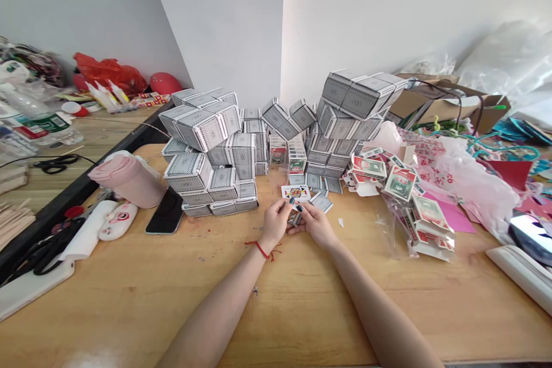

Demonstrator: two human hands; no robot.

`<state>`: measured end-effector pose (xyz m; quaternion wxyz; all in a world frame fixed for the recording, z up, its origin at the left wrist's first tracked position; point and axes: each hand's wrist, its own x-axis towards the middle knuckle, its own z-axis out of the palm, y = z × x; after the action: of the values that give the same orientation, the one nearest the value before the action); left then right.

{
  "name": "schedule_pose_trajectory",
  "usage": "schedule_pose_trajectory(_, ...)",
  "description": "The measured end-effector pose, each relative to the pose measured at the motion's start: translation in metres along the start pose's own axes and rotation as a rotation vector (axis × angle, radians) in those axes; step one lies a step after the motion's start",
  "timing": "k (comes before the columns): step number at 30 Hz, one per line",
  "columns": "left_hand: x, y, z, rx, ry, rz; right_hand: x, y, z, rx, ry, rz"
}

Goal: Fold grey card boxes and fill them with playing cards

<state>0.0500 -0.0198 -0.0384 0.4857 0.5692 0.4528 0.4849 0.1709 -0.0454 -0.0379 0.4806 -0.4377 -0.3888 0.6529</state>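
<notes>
My left hand and my right hand meet over the middle of the desk, both closed on one playing card, whose printed face shows between the fingers. Just behind them a face card lies on the desk. To the right of my fingers rests a face-down card. Cubes folded from grey-backed cards form a tall stack on the left and another stack on the right. Joined card cubes sit between the two stacks, above boxed card decks.
Opened card boxes and crumpled plastic lie on the right. A black phone, a pink cup and a white mouse stand on the left. A cardboard box is at the back right, near the wall.
</notes>
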Motion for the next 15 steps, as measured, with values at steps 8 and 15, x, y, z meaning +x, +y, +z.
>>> schedule_pose_trajectory(8, -0.0004, 0.0054, -0.0025, -0.056, -0.082, 0.057, -0.0035, -0.0045, 0.0023, 0.058, 0.012, 0.016)
schedule_pose_trajectory(15, 0.0005, 0.0036, -0.0045, -0.057, -0.141, 0.041, -0.0043, -0.0048, 0.0010, 0.027, -0.033, 0.008)
